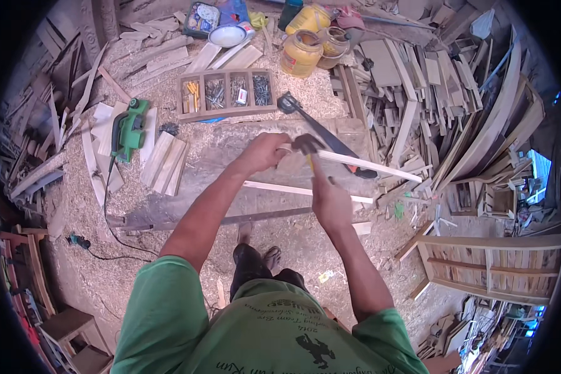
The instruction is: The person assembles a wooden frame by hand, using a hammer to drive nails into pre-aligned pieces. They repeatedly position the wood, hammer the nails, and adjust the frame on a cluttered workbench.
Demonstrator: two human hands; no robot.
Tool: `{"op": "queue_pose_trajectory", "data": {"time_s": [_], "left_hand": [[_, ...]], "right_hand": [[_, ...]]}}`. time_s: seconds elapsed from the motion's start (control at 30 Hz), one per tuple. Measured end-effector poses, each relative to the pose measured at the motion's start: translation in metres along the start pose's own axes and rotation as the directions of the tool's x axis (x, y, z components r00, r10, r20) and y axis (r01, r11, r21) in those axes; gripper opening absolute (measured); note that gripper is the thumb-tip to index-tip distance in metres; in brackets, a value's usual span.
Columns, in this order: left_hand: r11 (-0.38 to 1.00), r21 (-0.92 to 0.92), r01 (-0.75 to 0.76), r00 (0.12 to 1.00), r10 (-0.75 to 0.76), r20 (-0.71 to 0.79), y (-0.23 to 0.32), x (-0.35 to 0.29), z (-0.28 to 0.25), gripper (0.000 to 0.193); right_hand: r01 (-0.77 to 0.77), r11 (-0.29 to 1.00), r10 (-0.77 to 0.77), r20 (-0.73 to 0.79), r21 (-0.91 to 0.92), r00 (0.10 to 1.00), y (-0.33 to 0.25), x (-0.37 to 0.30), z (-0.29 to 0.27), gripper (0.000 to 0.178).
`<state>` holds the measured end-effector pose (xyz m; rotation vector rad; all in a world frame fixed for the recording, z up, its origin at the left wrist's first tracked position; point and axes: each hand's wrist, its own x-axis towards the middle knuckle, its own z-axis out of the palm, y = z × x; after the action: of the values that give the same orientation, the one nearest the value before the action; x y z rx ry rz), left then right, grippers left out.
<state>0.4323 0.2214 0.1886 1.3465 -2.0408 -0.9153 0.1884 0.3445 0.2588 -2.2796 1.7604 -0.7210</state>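
Note:
My right hand [331, 204] is closed around the handle of a hammer [307, 144], whose dark head is close to my left hand. My left hand [265, 151] is closed on the end of a small wooden frame [291, 164] over the workbench [221, 146]. One pale strip [374, 167] of the frame runs out to the right, past the hammer. A second strip [277, 189] lies nearer to me, passing behind my right hand. Whether a nail is between my left fingers is too small to tell. A long dark tool [321, 129] with a black-and-red end lies beyond the hammer.
A divided wooden box [227, 113] of nails and screws stands at the bench's back. Left are a green power planer [129, 131] with a cord and several boards [166, 163]. Yellow jars [301, 55] stand behind. Scrap wood [411, 81] piles up right; a slatted panel [492, 269] stands lower right.

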Motion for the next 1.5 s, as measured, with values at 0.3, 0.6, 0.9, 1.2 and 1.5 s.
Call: {"op": "queue_pose_trajectory", "data": {"time_s": [0.3,0.6,0.9,1.2,1.5], "left_hand": [[0.999,-0.02,-0.028,0.999,0.029,0.021,-0.013,0.0,0.001,0.03],[0.997,-0.052,0.051,0.998,-0.05,0.036,-0.003,-0.013,0.008,0.033],[0.991,-0.07,0.115,0.988,-0.108,0.107,0.007,-0.001,-0.004,0.038],[0.992,-0.056,0.113,0.992,-0.11,0.056,-0.005,0.003,-0.001,0.032],[1.0,0.005,-0.012,0.999,0.012,0.034,-0.019,-0.015,-0.026,0.035]], "right_hand": [[0.408,0.868,-0.146,-0.641,0.282,0.753,-0.046,0.034,-0.047,0.043],[-0.003,0.989,0.01,-0.051,0.15,0.999,-0.016,0.018,-0.024,0.062],[-0.065,0.974,0.127,0.285,-0.216,0.95,-0.007,0.009,-0.006,0.067],[-0.049,0.996,0.053,0.065,-0.075,0.996,-0.007,0.007,0.0,0.066],[-0.509,0.667,0.506,0.171,0.544,0.845,0.037,0.047,0.069,0.069]]}}
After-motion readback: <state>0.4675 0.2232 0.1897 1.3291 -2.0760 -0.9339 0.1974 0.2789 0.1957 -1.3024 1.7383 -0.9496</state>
